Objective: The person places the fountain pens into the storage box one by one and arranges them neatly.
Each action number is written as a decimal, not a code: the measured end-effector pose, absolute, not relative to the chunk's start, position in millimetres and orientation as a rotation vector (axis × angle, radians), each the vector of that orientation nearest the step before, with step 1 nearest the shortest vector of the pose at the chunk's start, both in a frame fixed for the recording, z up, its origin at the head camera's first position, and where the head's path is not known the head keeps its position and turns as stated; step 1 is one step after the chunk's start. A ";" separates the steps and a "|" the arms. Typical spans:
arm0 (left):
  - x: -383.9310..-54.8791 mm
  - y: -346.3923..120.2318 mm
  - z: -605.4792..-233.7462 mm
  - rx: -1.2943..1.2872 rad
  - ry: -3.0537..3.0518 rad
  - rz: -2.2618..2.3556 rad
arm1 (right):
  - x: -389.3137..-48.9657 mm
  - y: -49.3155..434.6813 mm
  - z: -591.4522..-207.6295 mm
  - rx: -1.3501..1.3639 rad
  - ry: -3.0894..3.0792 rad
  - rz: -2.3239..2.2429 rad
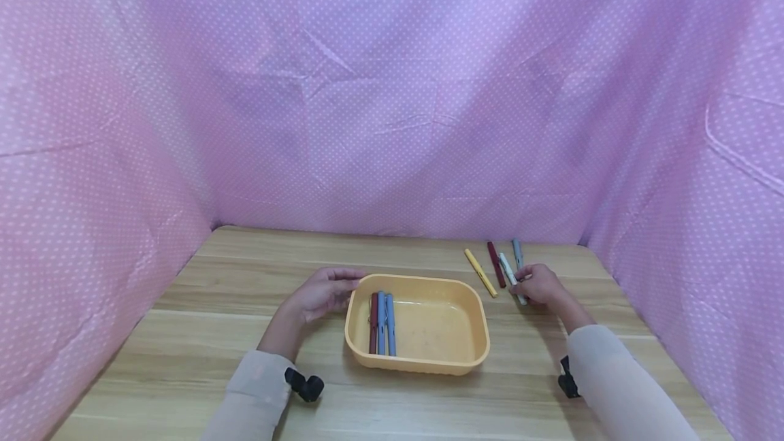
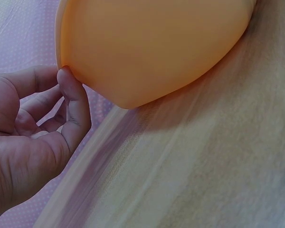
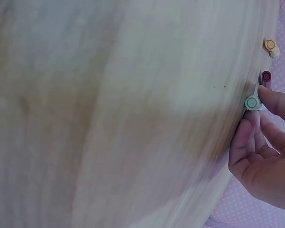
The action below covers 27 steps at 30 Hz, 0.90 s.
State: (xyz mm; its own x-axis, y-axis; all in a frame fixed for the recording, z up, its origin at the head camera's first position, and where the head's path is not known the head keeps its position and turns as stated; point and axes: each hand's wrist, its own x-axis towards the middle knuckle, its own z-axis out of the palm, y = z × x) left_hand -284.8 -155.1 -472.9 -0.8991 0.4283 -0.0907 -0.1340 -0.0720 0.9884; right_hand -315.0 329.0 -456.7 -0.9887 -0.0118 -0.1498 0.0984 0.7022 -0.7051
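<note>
At the left end of a yellow plastic basin (image 1: 422, 363), my left hand (image 1: 321, 293) pinches the rim between thumb and fingers, as the left wrist view shows close up. Inside the basin, a dark red pen (image 1: 373, 325) and two blue pens (image 1: 382, 324) lie side by side along its left part. My right hand (image 1: 542, 284) pinches a pale green pen (image 1: 507, 267) near its near end. In the right wrist view, the end of that pen (image 3: 252, 102) shows between thumb and fingers. A grey-blue pen (image 1: 517, 250) lies just beyond this hand, partly hidden by it.
Left of the pale green pen lie another dark red pen (image 1: 497, 265) and a yellow pen (image 1: 480, 272), on the wooden table (image 1: 257, 271). Pink dotted cloth (image 1: 392, 121) hangs behind the table and at both sides. Each sleeve carries a black wrist device (image 1: 304, 385).
</note>
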 end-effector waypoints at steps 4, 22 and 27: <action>-284.9 -155.0 -472.5 0.316 1.828 2.029 | -315.3 329.4 -456.7 0.067 2.761 -1.158; -284.2 -153.5 -470.4 0.293 1.823 2.039 | -315.2 327.6 -454.7 0.070 2.758 -1.141; -284.2 -153.9 -470.9 0.292 1.828 2.038 | -312.8 326.1 -454.0 0.072 2.755 -1.144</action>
